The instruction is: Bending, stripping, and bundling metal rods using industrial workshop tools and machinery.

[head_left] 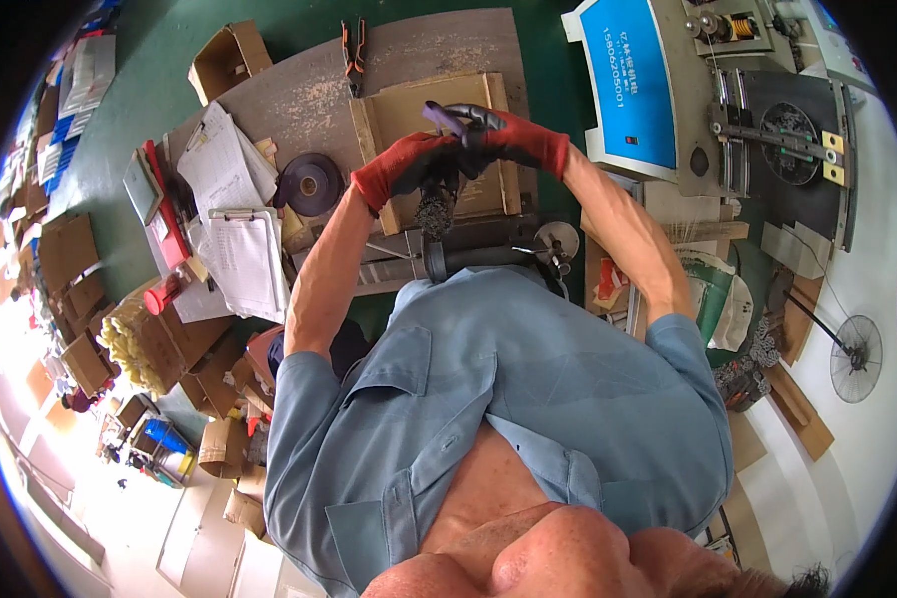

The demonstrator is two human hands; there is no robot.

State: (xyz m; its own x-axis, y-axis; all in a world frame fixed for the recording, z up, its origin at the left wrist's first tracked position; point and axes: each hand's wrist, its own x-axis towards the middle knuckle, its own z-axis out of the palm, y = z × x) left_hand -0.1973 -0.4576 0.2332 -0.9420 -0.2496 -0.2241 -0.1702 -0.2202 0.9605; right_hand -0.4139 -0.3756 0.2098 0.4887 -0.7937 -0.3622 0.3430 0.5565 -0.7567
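In red gloves with dark palms, my two hands meet over a shallow wooden tray (397,110) on the bench. My left hand (406,165) is closed around a bundle of thin dark strands (435,211), whose cut-looking ends face me. Against it, my right hand (516,142) has its fingers bent together at a purple strip (441,117) that looks like tape. The dark gloves overlap, so the exact grip of the right fingers is partly hidden. A dark purple tape roll (310,184) lies flat to the left of my left forearm.
Orange-handled pliers (354,58) lie at the bench's far side. Clipboards with papers (241,261) cover its left end. A machine with a blue panel (628,80) stands at the right, near a fan (855,357). An open cardboard box (227,62) sits beyond the bench.
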